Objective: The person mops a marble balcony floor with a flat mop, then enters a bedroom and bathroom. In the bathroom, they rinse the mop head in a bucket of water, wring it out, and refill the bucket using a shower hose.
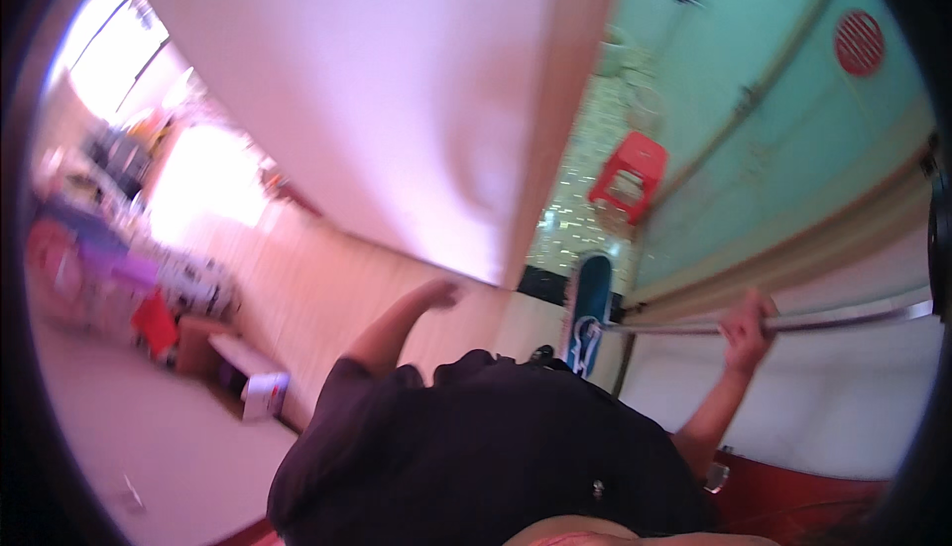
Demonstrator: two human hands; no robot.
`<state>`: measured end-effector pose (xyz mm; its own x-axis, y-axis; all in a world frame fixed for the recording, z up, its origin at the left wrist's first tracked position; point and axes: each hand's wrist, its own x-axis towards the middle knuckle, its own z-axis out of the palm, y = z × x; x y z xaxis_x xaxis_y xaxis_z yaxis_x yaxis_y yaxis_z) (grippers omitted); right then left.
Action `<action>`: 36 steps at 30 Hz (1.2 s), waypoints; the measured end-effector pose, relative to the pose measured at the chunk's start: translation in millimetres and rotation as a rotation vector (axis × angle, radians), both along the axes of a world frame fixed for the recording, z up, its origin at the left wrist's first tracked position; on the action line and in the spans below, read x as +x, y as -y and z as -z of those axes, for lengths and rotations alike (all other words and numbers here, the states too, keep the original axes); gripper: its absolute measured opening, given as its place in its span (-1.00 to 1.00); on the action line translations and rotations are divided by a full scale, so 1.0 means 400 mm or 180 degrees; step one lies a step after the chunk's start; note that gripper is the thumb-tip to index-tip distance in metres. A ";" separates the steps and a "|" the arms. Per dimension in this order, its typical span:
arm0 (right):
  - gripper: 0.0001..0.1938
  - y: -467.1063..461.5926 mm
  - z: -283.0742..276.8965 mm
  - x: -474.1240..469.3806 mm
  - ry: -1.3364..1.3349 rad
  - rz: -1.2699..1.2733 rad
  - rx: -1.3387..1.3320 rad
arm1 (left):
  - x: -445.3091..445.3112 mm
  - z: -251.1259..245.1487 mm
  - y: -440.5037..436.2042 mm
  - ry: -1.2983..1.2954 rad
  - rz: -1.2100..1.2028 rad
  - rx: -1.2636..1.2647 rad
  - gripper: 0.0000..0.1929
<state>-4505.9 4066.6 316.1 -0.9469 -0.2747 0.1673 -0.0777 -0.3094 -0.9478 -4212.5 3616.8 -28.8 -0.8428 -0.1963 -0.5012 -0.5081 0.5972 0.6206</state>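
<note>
My right hand (747, 326) is wrapped around the metal pole (840, 320) of a flat mop. The pole runs from the right rim of the view to a long blue mop head (591, 286), which lies near my feet by the dark threshold (541, 283). To the left, my left hand (440, 293) is held out over the wood-look floor (357, 259). It is blurred and nothing shows in it; the fingers look loosely apart. The bottom end of the pale wall (416, 137) is just beyond that hand.
Past the threshold, a red plastic stool (647, 153) stands on mosaic tiles (561, 200) beside greenish glass panels (773, 174). At left are an open cardboard box (199, 345), a red item (156, 323) and blurred piled belongings (119, 163). A white panel (781, 390) borders the right.
</note>
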 end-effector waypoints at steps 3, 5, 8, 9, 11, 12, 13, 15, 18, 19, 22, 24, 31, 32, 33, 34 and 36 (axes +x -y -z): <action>-0.69 0.117 -0.027 -0.111 0.0052 -0.0019 -0.0042 | 0.183 0.072 -0.032 0.1000 -0.0780 0.0848 -0.71; -0.65 0.164 -0.025 -0.181 -0.0259 -0.0138 0.0165 | 0.314 0.076 -0.086 0.1724 -0.1332 0.0967 -0.71; -0.64 0.200 -0.036 -0.308 -0.0438 -0.0331 0.0053 | 0.344 0.008 -0.143 0.2299 -0.1909 0.1070 -0.71; -0.65 0.235 -0.040 -0.350 -0.0524 -0.0318 0.0070 | 0.353 0.002 -0.162 0.2369 -0.2103 0.1129 -0.71; -0.67 0.283 -0.054 -0.441 -0.0701 -0.0208 0.0128 | 0.297 -0.002 -0.173 0.2467 -0.2293 0.1187 -0.71; -0.66 0.336 -0.070 -0.456 -0.0643 -0.0215 0.0099 | 0.303 0.001 -0.181 0.2457 -0.2435 0.1216 -0.71; -0.66 0.389 -0.084 -0.479 -0.0687 -0.0313 0.0060 | 0.299 0.008 -0.186 0.2402 -0.2526 0.1220 -0.71; -0.65 0.422 -0.089 -0.571 -0.0716 -0.0240 0.0127 | 0.171 0.021 -0.157 0.2383 -0.2308 0.1182 -0.71; -0.71 0.530 -0.131 -0.674 -0.0489 -0.0527 0.0011 | -0.009 0.037 -0.091 0.2030 -0.2029 0.1112 -0.71; -0.73 0.553 -0.142 -0.707 -0.0460 -0.0560 -0.0001 | -0.086 0.051 -0.062 0.1888 -0.1875 0.1077 -0.71; -0.74 0.624 -0.167 -0.814 -0.0609 -0.0625 -0.0087 | -0.360 0.050 0.050 0.1263 -0.1630 0.0893 -0.70; -0.73 0.678 -0.177 -0.889 -0.0635 -0.0654 -0.0136 | -0.572 0.008 0.112 0.0847 -0.1584 0.0848 -0.70; -0.64 0.879 -0.206 -1.115 -0.0880 -0.0853 -0.0372 | -0.971 -0.073 0.197 0.0166 -0.1805 0.0848 -0.69; -0.64 0.905 -0.205 -1.156 -0.0924 -0.0915 -0.0408 | -0.997 -0.069 0.195 0.0184 -0.1842 0.0832 -0.69; -0.64 0.931 -0.203 -1.189 -0.0966 -0.0980 -0.0397 | -1.010 -0.047 0.181 0.0249 -0.1861 0.0830 -0.69; -0.64 0.965 -0.209 -1.221 -0.1090 -0.0951 -0.0389 | -1.021 -0.020 0.175 0.0322 -0.1905 0.0797 -0.69; -0.64 1.010 -0.191 -1.287 -0.1137 -0.1154 -0.0482 | -1.010 0.031 0.122 0.0575 -0.1955 0.0746 -0.68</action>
